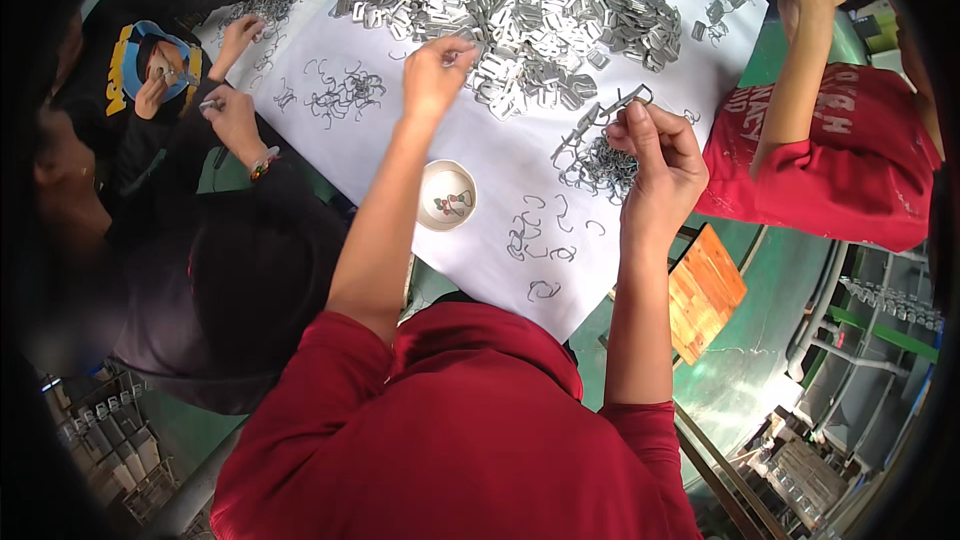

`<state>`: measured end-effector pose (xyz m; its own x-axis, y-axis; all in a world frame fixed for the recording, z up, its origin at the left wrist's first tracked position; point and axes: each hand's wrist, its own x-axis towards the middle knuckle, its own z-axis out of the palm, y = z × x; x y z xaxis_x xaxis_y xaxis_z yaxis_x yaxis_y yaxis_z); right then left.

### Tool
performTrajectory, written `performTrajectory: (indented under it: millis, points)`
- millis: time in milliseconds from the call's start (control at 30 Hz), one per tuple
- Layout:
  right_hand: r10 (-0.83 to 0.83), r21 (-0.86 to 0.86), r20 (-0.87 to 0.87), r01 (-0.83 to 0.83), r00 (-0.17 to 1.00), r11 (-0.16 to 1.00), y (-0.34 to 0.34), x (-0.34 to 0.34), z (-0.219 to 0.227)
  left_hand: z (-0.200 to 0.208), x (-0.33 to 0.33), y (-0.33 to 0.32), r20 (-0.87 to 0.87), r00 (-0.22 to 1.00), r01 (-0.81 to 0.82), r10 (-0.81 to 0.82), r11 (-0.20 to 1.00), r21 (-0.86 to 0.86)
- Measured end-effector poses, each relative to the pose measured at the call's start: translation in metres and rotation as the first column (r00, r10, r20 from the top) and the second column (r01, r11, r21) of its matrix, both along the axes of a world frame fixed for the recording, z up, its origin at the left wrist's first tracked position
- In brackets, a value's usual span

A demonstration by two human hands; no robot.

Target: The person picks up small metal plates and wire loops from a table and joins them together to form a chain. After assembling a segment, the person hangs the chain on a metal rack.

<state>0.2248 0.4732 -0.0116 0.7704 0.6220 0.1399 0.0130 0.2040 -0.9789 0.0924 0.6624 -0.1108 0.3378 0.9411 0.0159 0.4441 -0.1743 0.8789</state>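
Head view, left to right: curved wire hooks (350,95) lie on the white tabletop (510,152), and the left hand (433,80) is at the edge of heaped metal buckles (560,10), its grip bunched, contents unclear. Below sits a round bowl (442,176); farther right, the right hand (662,165) hangs by tangled hooks (603,166), its thumb and fingers close, but I cannot tell whether they pinch the dark metal piece (638,95) there.

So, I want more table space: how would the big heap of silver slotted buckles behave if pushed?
The heap of slotted buckles would probably slump and spread, since the pieces lie loose on one another. Each looks stiff, keeping its flat slotted shape. Being flat, they'd likely slide on the white sheet rather than roll.
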Motion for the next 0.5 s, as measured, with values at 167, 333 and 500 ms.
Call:
performTrajectory:
  millis: [167,333,500]
  points:
    - [0.016,0.033,-0.021,-0.015,1.0,0.999,0.006,0.004,-0.002,-0.079,-0.018,0.03,-0.515,0.857,0.133,0.018,0.957,0.256]
    - [0.007,0.021,-0.023,-0.006,1.0,1.0,0.008,0.005,-0.007,-0.083,-0.017,0.037,-0.537,0.841,0.126,-0.057,0.988,0.092]
    - [0.026,0.026,-0.02,-0.025,0.999,0.999,0.005,-0.001,-0.011,-0.082,-0.016,0.021,-0.405,0.913,0.148,-0.041,0.96,0.237]
